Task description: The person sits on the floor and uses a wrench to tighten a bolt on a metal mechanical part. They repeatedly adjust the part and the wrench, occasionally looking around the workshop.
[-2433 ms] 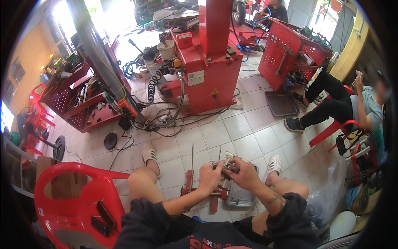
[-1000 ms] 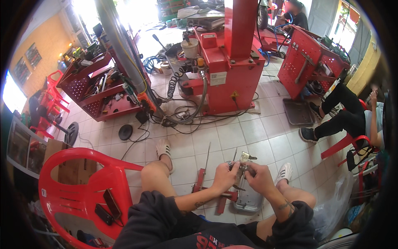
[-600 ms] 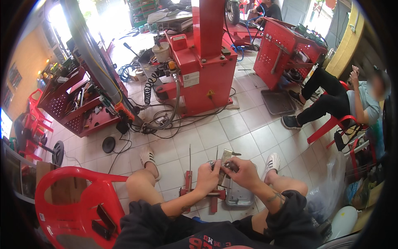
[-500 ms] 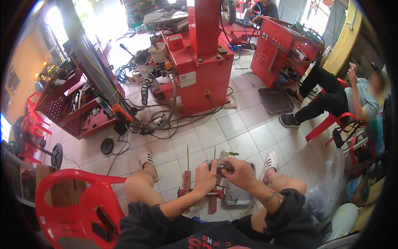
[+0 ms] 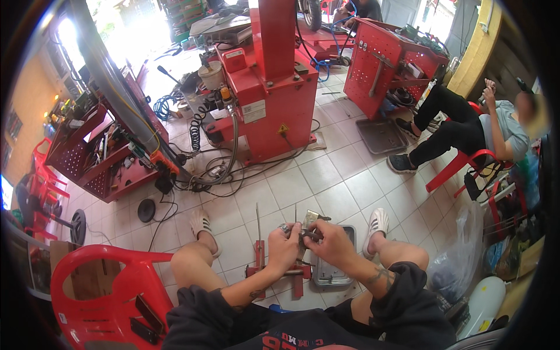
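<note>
My left hand [image 5: 282, 249] and my right hand [image 5: 328, 241] meet in front of me, both closed on a small metal part [image 5: 310, 228] with a pale brass-coloured plate at its top; my fingers hide much of it. Beneath them stands a red steel fixture [image 5: 258, 261] with a crossbar and thin upright rods. A grey metal tray [image 5: 333, 277] holding small pieces lies on the floor just right of the fixture, partly behind my right hand.
Ahead stand a red lift machine [image 5: 270, 116] with cables, plus red tool carts [image 5: 86, 157] [image 5: 373, 70]. A co-worker [image 5: 449, 125] sits at right; another [image 5: 364, 13] is behind. A red chair [image 5: 108, 259] with dark phone-like objects is at my left, a plastic bag [image 5: 458, 256] at right.
The view has shifted about slightly. My hands stay closed together on the metal part, with small shifts of fingers and of the plate's angle.
</note>
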`<state>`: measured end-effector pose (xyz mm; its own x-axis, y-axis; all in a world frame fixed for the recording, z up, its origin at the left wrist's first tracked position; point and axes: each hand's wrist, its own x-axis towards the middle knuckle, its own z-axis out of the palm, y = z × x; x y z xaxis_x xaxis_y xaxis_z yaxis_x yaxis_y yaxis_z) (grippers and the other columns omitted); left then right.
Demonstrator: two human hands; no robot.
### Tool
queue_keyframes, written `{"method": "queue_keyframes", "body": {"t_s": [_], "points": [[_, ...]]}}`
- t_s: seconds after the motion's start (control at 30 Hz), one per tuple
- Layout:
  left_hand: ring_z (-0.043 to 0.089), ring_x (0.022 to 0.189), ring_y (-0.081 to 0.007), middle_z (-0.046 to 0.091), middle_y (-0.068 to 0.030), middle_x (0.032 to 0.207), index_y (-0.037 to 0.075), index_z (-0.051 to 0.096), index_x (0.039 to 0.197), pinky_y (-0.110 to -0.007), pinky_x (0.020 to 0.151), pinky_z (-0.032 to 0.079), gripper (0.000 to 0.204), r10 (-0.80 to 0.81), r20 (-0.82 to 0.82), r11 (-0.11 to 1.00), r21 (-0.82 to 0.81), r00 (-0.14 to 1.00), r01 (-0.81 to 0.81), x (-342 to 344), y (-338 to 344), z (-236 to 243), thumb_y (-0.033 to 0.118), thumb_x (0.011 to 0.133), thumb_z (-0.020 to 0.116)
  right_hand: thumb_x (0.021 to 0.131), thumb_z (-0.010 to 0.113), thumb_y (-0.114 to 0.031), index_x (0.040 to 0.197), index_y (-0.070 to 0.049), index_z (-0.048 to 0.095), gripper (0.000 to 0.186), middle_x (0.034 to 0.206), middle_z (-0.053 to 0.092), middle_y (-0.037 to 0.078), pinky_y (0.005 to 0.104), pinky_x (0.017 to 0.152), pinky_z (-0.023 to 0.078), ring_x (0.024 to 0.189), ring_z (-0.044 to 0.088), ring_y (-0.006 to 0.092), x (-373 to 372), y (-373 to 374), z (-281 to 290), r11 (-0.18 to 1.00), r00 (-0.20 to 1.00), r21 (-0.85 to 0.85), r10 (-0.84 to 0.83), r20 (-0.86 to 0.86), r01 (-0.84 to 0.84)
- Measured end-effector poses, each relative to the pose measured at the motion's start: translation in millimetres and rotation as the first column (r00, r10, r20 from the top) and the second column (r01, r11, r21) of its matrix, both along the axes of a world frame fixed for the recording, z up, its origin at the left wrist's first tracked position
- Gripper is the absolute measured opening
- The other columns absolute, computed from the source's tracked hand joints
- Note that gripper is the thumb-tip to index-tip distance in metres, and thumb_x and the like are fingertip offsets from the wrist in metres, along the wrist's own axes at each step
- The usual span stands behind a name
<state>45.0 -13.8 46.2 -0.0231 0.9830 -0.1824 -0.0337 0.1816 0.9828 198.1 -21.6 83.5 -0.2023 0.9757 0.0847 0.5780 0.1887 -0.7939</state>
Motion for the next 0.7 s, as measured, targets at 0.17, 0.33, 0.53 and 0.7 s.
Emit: {"method": "queue_keyframes", "body": {"t_s": [0.17,0.33,0.53,0.7], "points": [[0.057,0.063,-0.0066,0.068,-0.0043,0.069,-0.004,0.07,0.088,-0.029,0.057,0.047,0.031,-0.058,-0.034,0.998,-0.018,0.998,0.058,-4,1,-1,0.022,0.101,0.061,0.081,0.076,-0.015,0.108,-0.002,0.065,0.032,0.075,0.068,0.016,0.0368,0.06,0.053,0.066,0.069,0.0287,12,7,0,0.972,0.98,0.154,0.159,0.115,-0.176],[0.056,0.061,-0.0076,0.066,-0.0054,0.066,-0.004,0.069,0.087,-0.03,0.056,0.046,0.033,-0.035,-0.105,0.999,0.03,0.994,0.039,-11,1,-8,0.024,0.101,0.06,0.082,0.075,-0.014,0.109,-0.002,0.065,0.031,0.073,0.067,0.017,0.0384,0.062,0.053,0.067,0.068,0.0314,-1,3,28,0.991,0.988,-0.114,0.084,0.128,-0.069],[0.057,0.058,-0.0113,0.067,-0.0071,0.068,-0.005,0.069,0.094,-0.032,0.055,0.047,0.033,-0.056,0.002,0.998,-0.026,0.998,0.056,-4,-1,-18,0.025,0.101,0.059,0.083,0.078,-0.017,0.1,-0.001,0.065,0.026,0.071,0.068,0.016,0.0367,0.06,0.051,0.062,0.066,0.0306,5,5,3,0.998,0.987,0.012,0.054,0.149,-0.056],[0.057,0.059,-0.0115,0.067,-0.0074,0.068,-0.005,0.069,0.091,-0.031,0.056,0.047,0.033,-0.052,-0.093,0.998,0.016,0.994,0.054,-7,3,-22,0.025,0.101,0.059,0.085,0.076,-0.017,0.1,-0.001,0.063,0.026,0.068,0.066,0.015,0.0368,0.057,0.049,0.06,0.066,0.0276,8,10,9,0.988,0.991,-0.098,0.128,0.049,-0.123]]}}
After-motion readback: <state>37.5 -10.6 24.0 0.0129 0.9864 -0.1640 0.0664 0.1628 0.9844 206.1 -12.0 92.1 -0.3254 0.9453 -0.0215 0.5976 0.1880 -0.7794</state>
